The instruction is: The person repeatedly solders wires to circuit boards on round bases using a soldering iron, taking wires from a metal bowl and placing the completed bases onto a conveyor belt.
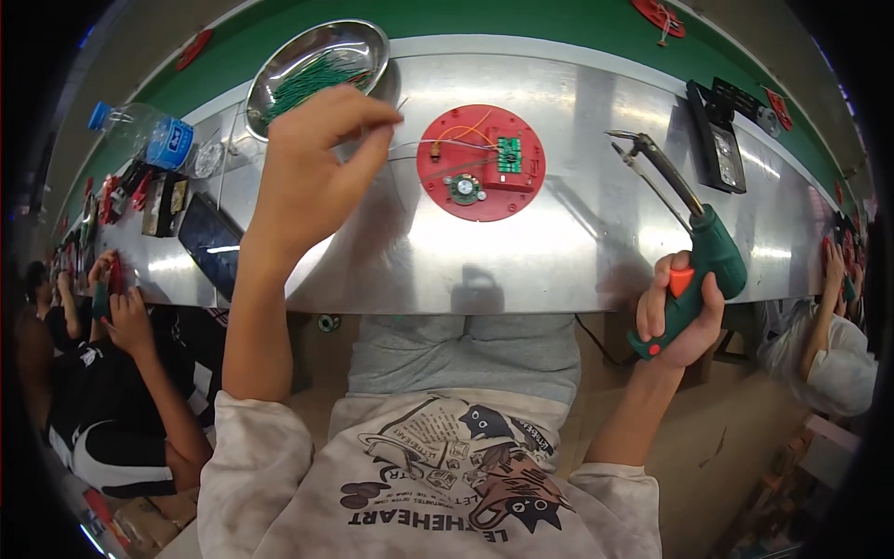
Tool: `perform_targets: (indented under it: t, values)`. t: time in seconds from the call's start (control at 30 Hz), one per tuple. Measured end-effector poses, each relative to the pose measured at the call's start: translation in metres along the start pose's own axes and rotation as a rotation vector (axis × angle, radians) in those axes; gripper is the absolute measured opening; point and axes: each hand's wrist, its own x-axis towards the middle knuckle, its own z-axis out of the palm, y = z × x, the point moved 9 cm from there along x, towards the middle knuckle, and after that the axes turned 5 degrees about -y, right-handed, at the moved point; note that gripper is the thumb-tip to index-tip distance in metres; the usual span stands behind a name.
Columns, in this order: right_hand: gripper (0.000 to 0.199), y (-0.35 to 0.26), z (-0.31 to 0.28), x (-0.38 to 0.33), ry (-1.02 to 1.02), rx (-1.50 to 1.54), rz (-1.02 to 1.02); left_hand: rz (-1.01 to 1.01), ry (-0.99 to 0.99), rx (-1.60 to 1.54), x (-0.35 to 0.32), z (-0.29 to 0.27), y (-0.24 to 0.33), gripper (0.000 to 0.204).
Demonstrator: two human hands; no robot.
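My right hand (684,312) is wrapped around the handle of a dark green soldering gun (712,252) with an orange trigger. Its metal tip and thin feed tube point up and left, above the bench and apart from the disc. My left hand (321,163) is closed, thumb and forefinger pinched at a thin wire (403,104) that shows by the fingertips. On the bench, to the right of these fingers, lies a round red plastic disc (512,207). It carries a green circuit board (508,156), a small round speaker-like part (464,189) and several thin wires, some running left toward my fingers.
Behind my left hand stands a steel bowl (371,42) of green wires. To the left are a plastic bottle (140,130) and a dark flat panel (209,242). A black tray-like case (715,140) lies at the right. Other people work at both sides.
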Motion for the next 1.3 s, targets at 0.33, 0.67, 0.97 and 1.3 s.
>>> perform_targets:
  t: [0.33, 0.67, 0.97, 1.3]
  values:
    - [0.047, -0.073, -0.002, -0.035, 0.205, -0.52, -0.369, -0.049, -0.334, 0.158, -0.033, 0.032, -0.021, 0.019]
    - [0.044, -0.15, -0.011, -0.079, 0.578, -0.991, -0.803, 0.131, -0.331, 0.417, -0.064, 0.041, 0.019, 0.032]
    - [0.027, -0.151, -0.019, -0.061, 0.674, -1.033, -0.684, 0.177, -0.347, 0.373, -0.122, 0.047, 0.051, 0.054]
    - [0.032, -0.118, -0.029, -0.054, 0.613, -0.868, -0.697, 0.351, -0.03, 0.187, -0.121, 0.033, 0.066, 0.018]
